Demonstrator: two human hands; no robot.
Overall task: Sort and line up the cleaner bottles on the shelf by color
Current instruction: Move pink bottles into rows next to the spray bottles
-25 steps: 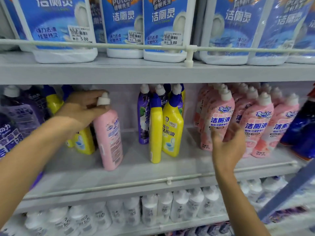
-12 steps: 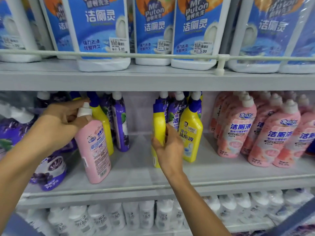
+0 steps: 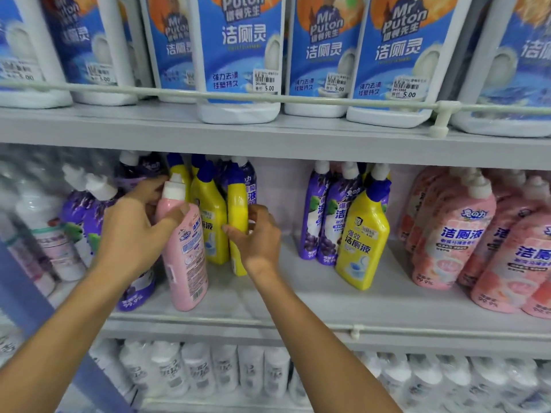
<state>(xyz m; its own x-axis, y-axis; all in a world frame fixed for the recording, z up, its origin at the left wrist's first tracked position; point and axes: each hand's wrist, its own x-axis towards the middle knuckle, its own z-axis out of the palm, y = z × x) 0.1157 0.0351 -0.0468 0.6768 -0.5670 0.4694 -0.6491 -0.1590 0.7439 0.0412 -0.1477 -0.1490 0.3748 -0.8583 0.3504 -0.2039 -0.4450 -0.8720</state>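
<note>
Gripping the pink bottle [image 3: 185, 257] just under its white cap, your left hand [image 3: 134, 234] has the thumb across the front of the neck and the fingers curled round the back. That bottle stands near the front of the middle shelf [image 3: 301, 305], at its left part, with a purple bottle [image 3: 135, 289] just beside its base on the left.

Your right hand [image 3: 258, 236] is curled round a narrow yellow bottle [image 3: 237, 210], seen edge-on and held at mid-height. You cannot tell whether its base rests on the shelf. It sits just right of a second yellow bottle [image 3: 212, 222], which stands just behind the pink one, so the three are packed closely with little gap between them.

To the right of your right hand you have a bare stretch of shelf, reaching as far as a group of purple bottles [image 3: 314, 216] and a label-forward yellow bottle [image 3: 362, 239]. Farther right, the pink bottles [image 3: 453, 234] crowd the shelf up to the frame edge.

A bare strip also runs along the near edge, bounded by a thin front rail [image 3: 298, 324]. Overhead, the upper shelf edge [image 3: 268, 141] sits just above the bottle caps, so there is little room upward. At near left a blue post [image 3: 32, 311] crosses in front of the shelf.
</note>
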